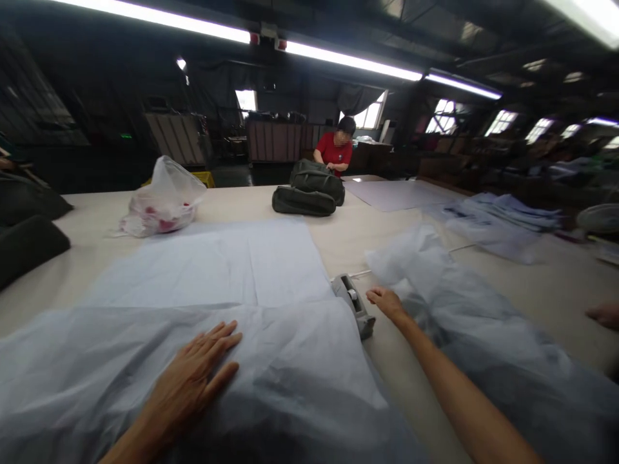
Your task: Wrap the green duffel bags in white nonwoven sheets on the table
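My left hand (200,367) lies flat, fingers stretched out, on a translucent plastic bag (300,380) that covers something dark. Beyond it a flat pale plastic sheet (217,261) is spread over the table. Just right of the bag stands a grey tape dispenser (354,304). My right hand (384,300) hovers beside the dispenser, apart from it, with its fingers curled together. Whatever those fingers may pinch is too small to make out. Close to my right forearm lies another crumpled translucent bag (464,303) with dark contents.
Dark green bags (304,200) sit at the table's far edge, before a person in a red shirt (334,149). A knotted white plastic bag (164,200) stands at the back left. Folded plastic bags (503,216) lie on the right. Another person's hand (604,316) shows at the right edge.
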`<state>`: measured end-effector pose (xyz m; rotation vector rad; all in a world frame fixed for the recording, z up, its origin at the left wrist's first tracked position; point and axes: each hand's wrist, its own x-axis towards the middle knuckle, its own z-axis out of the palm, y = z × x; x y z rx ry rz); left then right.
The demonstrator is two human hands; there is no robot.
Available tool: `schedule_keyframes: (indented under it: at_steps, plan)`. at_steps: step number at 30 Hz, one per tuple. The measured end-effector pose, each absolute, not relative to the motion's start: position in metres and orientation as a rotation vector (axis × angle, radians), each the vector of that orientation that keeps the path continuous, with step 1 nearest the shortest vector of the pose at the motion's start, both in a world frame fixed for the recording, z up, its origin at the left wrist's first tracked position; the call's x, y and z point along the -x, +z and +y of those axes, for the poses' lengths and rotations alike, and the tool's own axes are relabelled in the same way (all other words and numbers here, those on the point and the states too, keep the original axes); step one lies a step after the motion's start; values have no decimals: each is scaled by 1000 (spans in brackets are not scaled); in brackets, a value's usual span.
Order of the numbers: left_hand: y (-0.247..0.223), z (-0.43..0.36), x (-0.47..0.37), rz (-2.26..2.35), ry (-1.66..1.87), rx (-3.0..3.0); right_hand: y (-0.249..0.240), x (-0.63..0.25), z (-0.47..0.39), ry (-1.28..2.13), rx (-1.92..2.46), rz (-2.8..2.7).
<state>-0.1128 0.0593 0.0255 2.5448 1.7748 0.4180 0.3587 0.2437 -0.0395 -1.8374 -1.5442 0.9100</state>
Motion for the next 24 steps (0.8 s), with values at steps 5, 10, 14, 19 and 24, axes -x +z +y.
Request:
schedule_keyframes:
  at_steps: [5,10,14,19,24]
  plan:
    - [22,61,117,1788,394,-2625,-81,-377,236,1096,1914,-1396]
    - [22,61,121,1783,367,-2708,-100,-361,241,1227,1843,-1283]
    - [22,62,121,1786,397,-2696,-96,-352,248,1248,1797,-1196]
    - [28,61,116,1803,391,-2643,-83,-358,234,1189,1708,-1131]
    - [28,61,115,1795,405,-2611,-88,-375,200,1163,1745,-1076]
